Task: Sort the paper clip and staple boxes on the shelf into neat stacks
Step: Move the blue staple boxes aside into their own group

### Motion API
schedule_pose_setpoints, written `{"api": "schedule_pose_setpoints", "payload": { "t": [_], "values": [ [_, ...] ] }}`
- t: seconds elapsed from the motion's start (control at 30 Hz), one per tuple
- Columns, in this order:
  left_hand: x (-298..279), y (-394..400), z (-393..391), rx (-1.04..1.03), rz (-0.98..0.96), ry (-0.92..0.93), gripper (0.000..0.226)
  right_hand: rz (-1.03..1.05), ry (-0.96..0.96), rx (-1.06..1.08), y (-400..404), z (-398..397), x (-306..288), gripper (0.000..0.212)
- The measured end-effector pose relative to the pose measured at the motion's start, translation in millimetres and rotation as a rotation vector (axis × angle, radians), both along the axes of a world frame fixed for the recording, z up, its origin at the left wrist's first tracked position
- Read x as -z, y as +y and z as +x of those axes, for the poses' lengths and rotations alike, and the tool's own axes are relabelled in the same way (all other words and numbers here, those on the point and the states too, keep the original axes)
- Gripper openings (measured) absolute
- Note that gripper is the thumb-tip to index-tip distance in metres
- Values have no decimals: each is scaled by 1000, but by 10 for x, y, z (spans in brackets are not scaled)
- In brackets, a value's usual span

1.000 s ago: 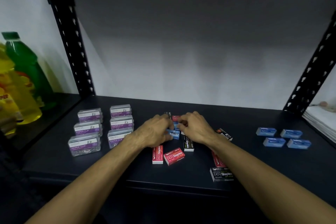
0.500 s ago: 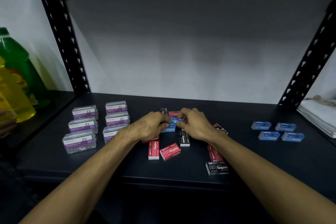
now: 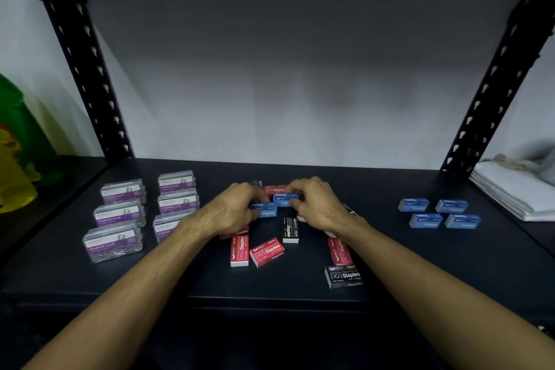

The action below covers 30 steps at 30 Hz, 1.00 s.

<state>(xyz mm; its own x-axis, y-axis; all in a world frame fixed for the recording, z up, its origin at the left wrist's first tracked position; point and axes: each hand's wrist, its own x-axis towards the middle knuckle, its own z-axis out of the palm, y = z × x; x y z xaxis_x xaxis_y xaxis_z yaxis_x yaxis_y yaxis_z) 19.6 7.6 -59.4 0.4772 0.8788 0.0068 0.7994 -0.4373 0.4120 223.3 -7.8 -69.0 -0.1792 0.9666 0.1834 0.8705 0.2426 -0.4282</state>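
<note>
Both hands work over a loose pile of staple boxes at the middle of the dark shelf (image 3: 420,273). My left hand (image 3: 231,210) grips a blue staple box (image 3: 264,209) by its left end. My right hand (image 3: 318,204) pinches a second blue staple box (image 3: 285,199) just behind it. Red staple boxes (image 3: 267,252) and black staple boxes (image 3: 290,230) lie scattered around and under my hands. Clear paper clip boxes (image 3: 120,213) with purple labels stand in two rows at the left. Several blue staple boxes (image 3: 438,213) sit grouped at the right.
Black perforated uprights (image 3: 87,69) frame the bay on both sides. A green bottle (image 3: 27,135) and a yellow bottle (image 3: 15,177) stand in the left bay. Folded white cloth (image 3: 516,192) lies in the right bay. The shelf's front edge runs below my forearms.
My hands have stayed over the pile, closing on the two blue boxes and lifting them slightly. The camera has drifted a little.
</note>
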Motion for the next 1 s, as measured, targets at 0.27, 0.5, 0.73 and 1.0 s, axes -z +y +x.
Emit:
{"api": "schedule_pose_setpoints", "payload": {
  "t": [0.27,0.5,0.73,1.0],
  "values": [
    [-136,-138,194,-25,63,-111,26,20,193,56,-272,397,-282,17],
    [-150,-363,884,83,63,-161,21,37,156,174,-681,1034,-381,17],
    [-83,-547,1628,142,34,-192,20,4,152,360,-1205,1907,-348,20],
    [67,-690,2337,183,-6,-197,22,-72,165,532,-1489,2619,-157,12]
  ]
}}
